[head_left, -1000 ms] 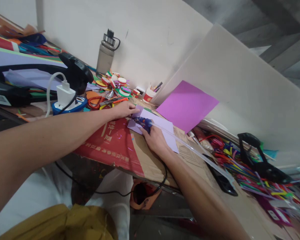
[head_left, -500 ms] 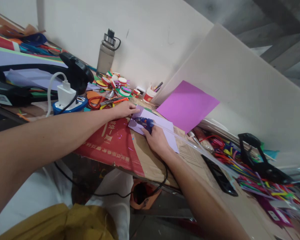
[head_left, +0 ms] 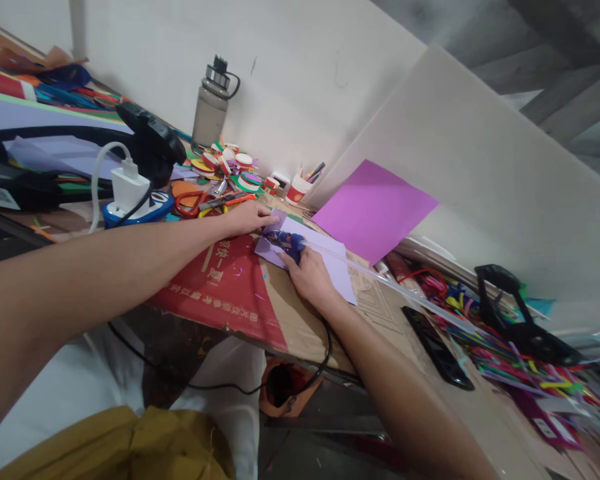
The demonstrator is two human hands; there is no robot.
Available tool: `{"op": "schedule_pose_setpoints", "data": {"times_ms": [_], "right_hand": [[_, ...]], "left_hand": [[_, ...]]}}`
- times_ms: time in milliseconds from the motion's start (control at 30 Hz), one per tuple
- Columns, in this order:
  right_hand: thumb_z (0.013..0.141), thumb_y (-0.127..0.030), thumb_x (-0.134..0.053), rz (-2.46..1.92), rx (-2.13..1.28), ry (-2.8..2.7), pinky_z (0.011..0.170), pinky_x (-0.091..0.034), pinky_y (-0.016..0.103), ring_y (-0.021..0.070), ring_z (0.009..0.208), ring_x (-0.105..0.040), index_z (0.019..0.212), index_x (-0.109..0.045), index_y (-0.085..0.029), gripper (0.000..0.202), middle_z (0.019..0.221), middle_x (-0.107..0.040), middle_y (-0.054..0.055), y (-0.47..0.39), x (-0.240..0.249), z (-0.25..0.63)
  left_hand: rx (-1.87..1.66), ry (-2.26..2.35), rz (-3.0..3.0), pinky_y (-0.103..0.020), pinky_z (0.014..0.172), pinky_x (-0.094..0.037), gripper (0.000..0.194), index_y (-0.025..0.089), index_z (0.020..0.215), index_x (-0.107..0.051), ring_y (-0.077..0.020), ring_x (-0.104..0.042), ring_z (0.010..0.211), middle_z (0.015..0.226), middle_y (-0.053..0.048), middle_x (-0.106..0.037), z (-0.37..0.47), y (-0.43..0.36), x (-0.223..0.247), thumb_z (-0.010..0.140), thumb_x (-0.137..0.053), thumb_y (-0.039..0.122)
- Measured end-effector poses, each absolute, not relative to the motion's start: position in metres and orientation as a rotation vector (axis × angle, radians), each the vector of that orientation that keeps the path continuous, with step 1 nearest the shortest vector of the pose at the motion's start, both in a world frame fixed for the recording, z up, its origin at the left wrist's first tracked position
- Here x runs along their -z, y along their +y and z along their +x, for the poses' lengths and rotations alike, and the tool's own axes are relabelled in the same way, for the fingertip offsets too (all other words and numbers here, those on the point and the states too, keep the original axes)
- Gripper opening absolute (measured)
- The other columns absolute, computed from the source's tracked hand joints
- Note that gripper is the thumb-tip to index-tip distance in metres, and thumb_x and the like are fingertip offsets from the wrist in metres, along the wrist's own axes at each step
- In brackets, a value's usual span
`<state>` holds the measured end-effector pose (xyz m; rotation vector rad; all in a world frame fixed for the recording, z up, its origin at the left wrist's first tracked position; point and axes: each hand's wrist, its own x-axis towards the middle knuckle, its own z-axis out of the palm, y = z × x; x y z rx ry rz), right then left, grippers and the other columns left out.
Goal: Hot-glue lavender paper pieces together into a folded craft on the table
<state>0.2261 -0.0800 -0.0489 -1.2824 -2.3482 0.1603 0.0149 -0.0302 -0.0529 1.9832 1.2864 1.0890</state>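
Right hand (head_left: pixel 311 275) closed round blue hot glue gun (head_left: pixel 289 243), nozzle aimed left and down at near-left corner of lilac paper sheet (head_left: pixel 325 260). Clear glue stick (head_left: pixel 405 293) trailing from gun's rear toward the right, over the cardboard. Black cord (head_left: pixel 310 373) running from under the wrist down off table edge.

Left hand (head_left: pixel 250 217) laid flat, fingers together, fingertips pressed on left edge of lilac sheet, just beside gun's nozzle. Hands close together, sheet corner between them.

Sheet flat on red-and-brown cardboard (head_left: pixel 220 280) spread as work surface. Judged light, thin, limp; likely to slide or curl unless pinned, so best held by flat finger pressure near the edge, well clear of nozzle. Gun judged rigid, light, easily managed single-handed by the grip; tip probably hot, not to be touched. Glue stick long, slender, somewhat flexible.

Magenta paper sheet (head_left: pixel 375 210) propped against white board (head_left: pixel 480 173) just beyond the work. Red-handled scissors (head_left: pixel 193 200) and round paper ornaments (head_left: pixel 230 167) behind left hand. Water bottle (head_left: pixel 210 110) against the wall. White charger (head_left: pixel 129 190) on blue power strip far left. Black phone (head_left: pixel 433 347) lying to the right on cardboard, heap of coloured strips (head_left: pixel 510 360) past it.
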Motion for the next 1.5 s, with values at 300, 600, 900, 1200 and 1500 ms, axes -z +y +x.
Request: {"op": "schedule_pose_setpoints", "data": {"times_ms": [300, 600, 900, 1200, 1500], "right_hand": [[0.090, -0.041, -0.052, -1.328, -0.240, -2.349, 0.088, -0.045, 0.036, 0.0273, 0.102, -0.063, 0.106, -0.061, -0.013, 0.034, 0.107, -0.068, 0.017, -0.086, 0.040, 0.232], [0.088, -0.040, -0.053, -1.369, -0.232, -2.288, 0.089, -0.046, 0.039, 0.0289, 0.104, -0.063, 0.109, -0.062, -0.011, 0.036, 0.109, -0.067, 0.018, -0.090, 0.040, 0.239], [0.088, -0.038, -0.054, -1.361, -0.202, -2.242, 0.087, -0.046, 0.038, 0.0284, 0.103, -0.063, 0.111, -0.062, -0.012, 0.035, 0.108, -0.068, 0.017, -0.088, 0.041, 0.244], [0.088, -0.039, -0.054, -1.389, -0.210, -2.256, 0.085, -0.046, 0.036, 0.0279, 0.100, -0.064, 0.103, -0.063, -0.012, 0.032, 0.104, -0.069, 0.018, -0.086, 0.042, 0.237], [0.091, -0.038, -0.049, -1.347, -0.135, -2.306, 0.092, -0.044, 0.036, 0.0277, 0.109, -0.061, 0.112, -0.060, -0.013, 0.034, 0.111, -0.067, 0.017, -0.083, 0.046, 0.240]], "left_hand": [[-1.055, 1.318, 2.088, -0.023, 0.052, -0.025, 0.040, 0.015, 0.061, -0.056, -0.0086, -0.034, 0.052, 0.054, 0.005, -0.041, 0.012, -0.031, 0.051, 0.081, -0.050, 0.049], [-1.075, 1.289, 2.058, -0.023, 0.058, -0.032, 0.040, 0.013, 0.070, -0.065, -0.0106, -0.044, 0.059, 0.062, 0.002, -0.054, 0.012, -0.030, 0.052, 0.080, -0.049, 0.049], [-1.089, 1.328, 2.077, -0.023, 0.054, -0.029, 0.040, 0.014, 0.063, -0.060, -0.0094, -0.040, 0.054, 0.055, 0.003, -0.046, 0.012, -0.032, 0.050, 0.081, -0.050, 0.048], [-1.114, 1.337, 2.007, -0.021, 0.051, -0.030, 0.037, 0.015, 0.058, -0.054, -0.0081, -0.039, 0.051, 0.053, 0.004, -0.043, 0.016, -0.041, 0.042, 0.080, -0.054, 0.044], [-1.099, 1.348, 2.027, -0.023, 0.052, -0.027, 0.035, 0.014, 0.060, -0.056, -0.0085, -0.037, 0.052, 0.053, 0.003, -0.042, 0.015, -0.039, 0.042, 0.080, -0.054, 0.042]]}}
